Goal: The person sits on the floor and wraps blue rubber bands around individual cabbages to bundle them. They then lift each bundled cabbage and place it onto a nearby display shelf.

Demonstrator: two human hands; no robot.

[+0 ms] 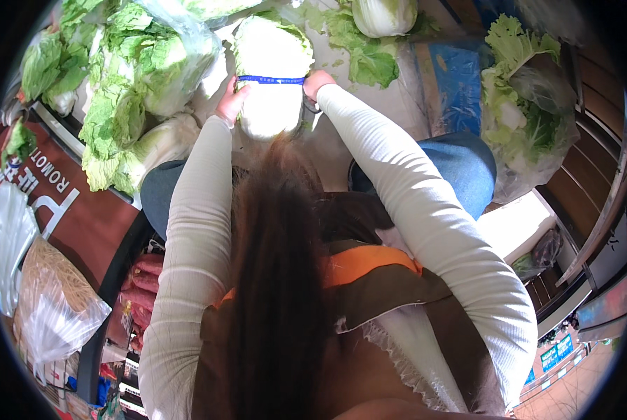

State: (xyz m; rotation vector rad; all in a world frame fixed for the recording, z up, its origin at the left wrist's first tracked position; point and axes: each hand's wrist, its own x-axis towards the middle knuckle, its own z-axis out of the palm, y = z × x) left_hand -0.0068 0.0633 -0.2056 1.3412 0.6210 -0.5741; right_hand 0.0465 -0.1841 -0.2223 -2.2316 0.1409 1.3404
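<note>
A large napa cabbage, bright in the sun, lies in front of me with its leafy end away. Across its middle runs a printed blue band. My left hand is closed at the cabbage's left side, its thumb against the cabbage by the band's left end. At the right end of the band, my right hand is closed with its fingers curled in, gripping it. The undersides of the cabbage and band are hidden, as are some of my fingertips.
Leafy cabbages, some in clear plastic, crowd the left. Another napa cabbage and loose leaves lie beyond. A blue plastic package is to the right, near a bag of leaves. Straw-filled plastic sits lower left.
</note>
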